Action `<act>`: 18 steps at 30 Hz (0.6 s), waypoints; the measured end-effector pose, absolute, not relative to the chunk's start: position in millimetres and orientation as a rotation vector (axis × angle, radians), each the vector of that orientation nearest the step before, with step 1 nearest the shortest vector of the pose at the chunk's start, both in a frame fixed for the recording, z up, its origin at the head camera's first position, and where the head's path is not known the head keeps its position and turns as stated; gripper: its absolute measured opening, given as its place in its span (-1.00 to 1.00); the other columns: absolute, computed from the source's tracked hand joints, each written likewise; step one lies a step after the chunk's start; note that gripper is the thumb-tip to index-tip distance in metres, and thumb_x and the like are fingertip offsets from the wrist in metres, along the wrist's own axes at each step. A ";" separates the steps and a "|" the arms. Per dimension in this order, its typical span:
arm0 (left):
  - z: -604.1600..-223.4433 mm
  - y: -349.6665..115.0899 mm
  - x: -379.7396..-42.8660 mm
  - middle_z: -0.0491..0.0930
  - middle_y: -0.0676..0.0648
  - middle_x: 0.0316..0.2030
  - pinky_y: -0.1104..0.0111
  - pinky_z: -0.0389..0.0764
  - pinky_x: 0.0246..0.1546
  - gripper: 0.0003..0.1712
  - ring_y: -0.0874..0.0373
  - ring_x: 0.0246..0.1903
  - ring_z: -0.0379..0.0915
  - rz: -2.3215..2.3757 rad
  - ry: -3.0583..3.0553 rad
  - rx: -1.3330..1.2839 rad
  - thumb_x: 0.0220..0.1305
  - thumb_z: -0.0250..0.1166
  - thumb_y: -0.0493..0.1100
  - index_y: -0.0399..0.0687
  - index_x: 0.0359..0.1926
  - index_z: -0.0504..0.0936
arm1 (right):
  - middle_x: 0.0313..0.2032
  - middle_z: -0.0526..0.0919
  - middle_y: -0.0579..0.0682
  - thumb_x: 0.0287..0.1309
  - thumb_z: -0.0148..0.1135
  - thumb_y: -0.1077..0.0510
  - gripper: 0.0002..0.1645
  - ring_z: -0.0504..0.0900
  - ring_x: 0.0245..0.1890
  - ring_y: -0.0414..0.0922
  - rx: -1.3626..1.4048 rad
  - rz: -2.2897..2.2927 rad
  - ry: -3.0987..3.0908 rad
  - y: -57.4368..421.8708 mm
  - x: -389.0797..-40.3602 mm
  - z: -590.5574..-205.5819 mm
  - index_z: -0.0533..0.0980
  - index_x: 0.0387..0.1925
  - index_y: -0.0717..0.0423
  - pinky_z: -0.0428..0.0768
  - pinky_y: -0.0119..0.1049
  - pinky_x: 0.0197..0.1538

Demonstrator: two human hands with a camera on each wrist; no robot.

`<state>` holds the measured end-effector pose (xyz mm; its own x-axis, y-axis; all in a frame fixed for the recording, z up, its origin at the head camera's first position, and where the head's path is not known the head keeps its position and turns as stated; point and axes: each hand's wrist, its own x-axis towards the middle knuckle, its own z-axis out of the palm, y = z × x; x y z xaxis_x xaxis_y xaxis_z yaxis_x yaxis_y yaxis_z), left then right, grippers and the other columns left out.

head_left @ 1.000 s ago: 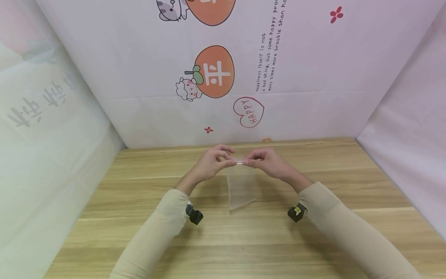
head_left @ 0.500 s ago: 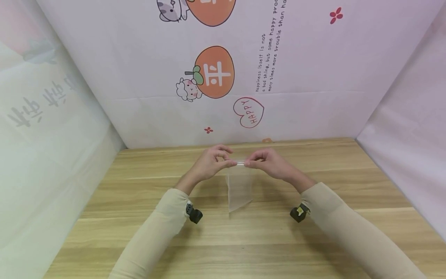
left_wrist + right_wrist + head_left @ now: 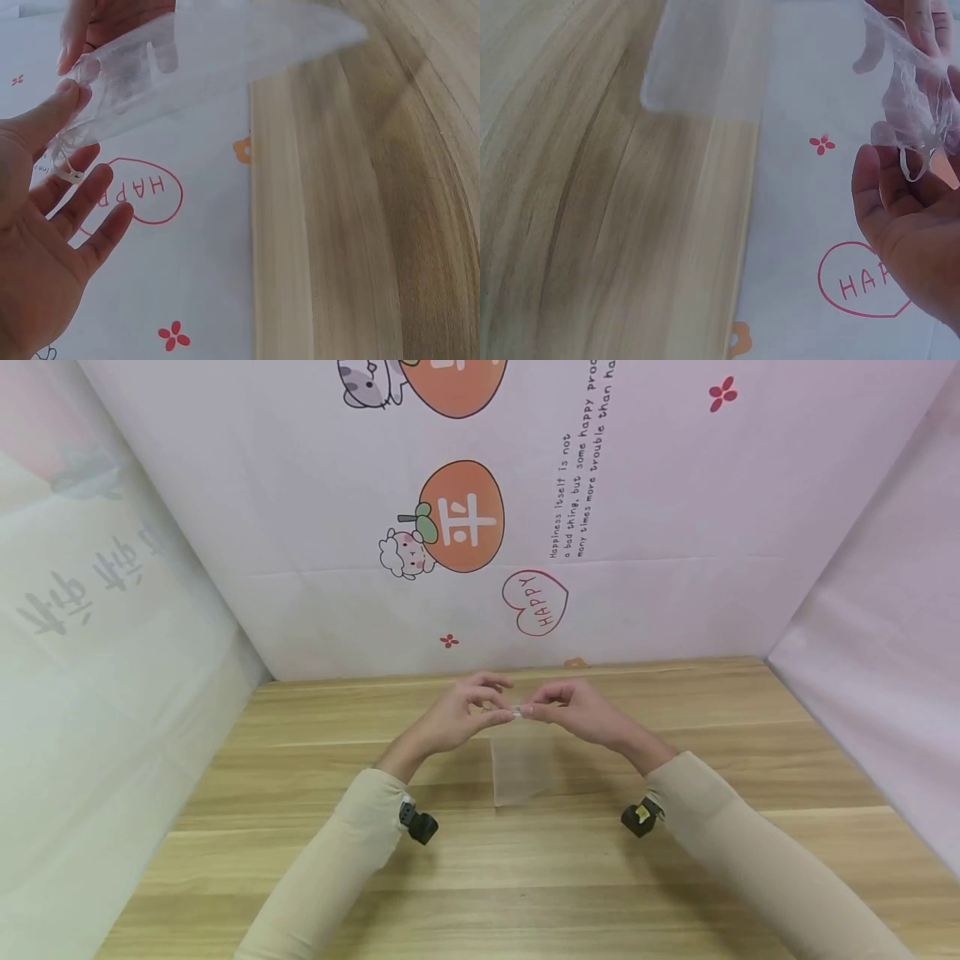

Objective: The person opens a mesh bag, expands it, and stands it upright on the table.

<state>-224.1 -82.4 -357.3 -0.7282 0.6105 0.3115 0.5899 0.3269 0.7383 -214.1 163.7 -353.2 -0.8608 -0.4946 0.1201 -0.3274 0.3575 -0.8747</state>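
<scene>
A sheer white mesh drawstring bag (image 3: 521, 768) hangs below both hands, above the table. My left hand (image 3: 461, 714) pinches one side of its gathered mouth between thumb and index finger, the other fingers spread loose. On the opposite side, my right hand (image 3: 573, 712) pinches the mouth too, fingertips almost meeting the left ones. In the left wrist view the mesh (image 3: 202, 71) stretches away to the right, and a thin cord end with a small pale piece (image 3: 71, 178) dangles by the left fingers. A white cord loop (image 3: 911, 169) hangs near the right fingers in the right wrist view.
The wood-grain table (image 3: 517, 885) lies beneath the hands. A white printed cloth (image 3: 637, 602) stands as a back wall just behind them, with more cloth on the left (image 3: 135, 635) and right (image 3: 877, 635). Dark wrist cameras (image 3: 417, 823) sit on both sleeves.
The hands first drew slightly apart and have now come closer together at the bag's mouth. The left fingers have shifted a little right, and the bag's lower edge has swung up slightly.
</scene>
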 end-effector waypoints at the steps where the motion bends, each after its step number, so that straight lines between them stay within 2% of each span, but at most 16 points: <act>1: -357.3 -83.3 -223.8 0.50 -0.05 0.21 -0.04 0.53 0.06 -0.88 -0.12 0.22 0.40 1.408 2.526 1.158 0.35 0.37 -0.13 -0.08 -0.26 0.75 | -0.16 0.72 -0.03 0.35 0.30 0.03 -0.80 0.60 -0.07 -0.05 -0.761 -1.513 2.447 163.8 -214.6 -353.3 0.70 -0.27 0.06 0.53 -0.08 0.04; 3: -357.3 -85.3 -223.3 0.49 -0.07 0.23 -0.08 0.52 0.08 -0.89 -0.16 0.23 0.38 1.436 2.499 1.167 0.35 0.37 -0.15 -0.09 -0.26 0.76 | -0.17 0.72 -0.04 0.38 0.27 0.01 -0.77 0.58 -0.11 -0.04 -0.780 -1.506 2.446 164.7 -215.6 -353.9 0.70 -0.26 0.06 0.53 -0.09 0.00; 9: -357.5 -90.7 -222.7 0.47 -0.06 0.26 -0.15 0.45 0.16 -0.91 -0.08 0.27 0.34 1.475 2.475 1.145 0.31 0.40 -0.16 -0.07 -0.25 0.77 | -0.21 0.70 0.01 0.43 0.20 0.05 -0.75 0.55 -0.17 0.03 -0.787 -1.516 2.450 170.1 -218.4 -357.0 0.68 -0.29 0.10 0.53 -0.11 -0.08; 13: -357.9 -92.9 -222.9 0.46 -0.08 0.28 -0.17 0.40 0.21 -0.91 -0.13 0.31 0.30 1.480 2.472 1.119 0.31 0.40 -0.16 -0.08 -0.24 0.77 | -0.18 0.71 0.04 0.39 0.25 0.07 -0.78 0.58 -0.13 0.00 -0.800 -1.528 2.446 172.6 -219.5 -358.6 0.67 -0.32 0.11 0.54 -0.11 -0.02; 18: -358.9 -94.7 -223.1 0.45 -0.10 0.28 -0.15 0.38 0.23 -0.91 -0.09 0.29 0.31 1.468 2.492 1.099 0.32 0.40 -0.15 -0.07 -0.25 0.77 | -0.14 0.72 0.05 0.36 0.29 0.09 -0.81 0.62 -0.07 -0.02 -0.827 -1.534 2.437 175.5 -220.3 -359.9 0.65 -0.35 0.11 0.57 -0.08 0.05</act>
<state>-223.1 -94.7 -358.9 -0.7464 0.5948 0.2985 0.5494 0.2976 0.7808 -220.3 175.5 -359.9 -0.8379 -0.5209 0.1628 -0.3720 0.3270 -0.8687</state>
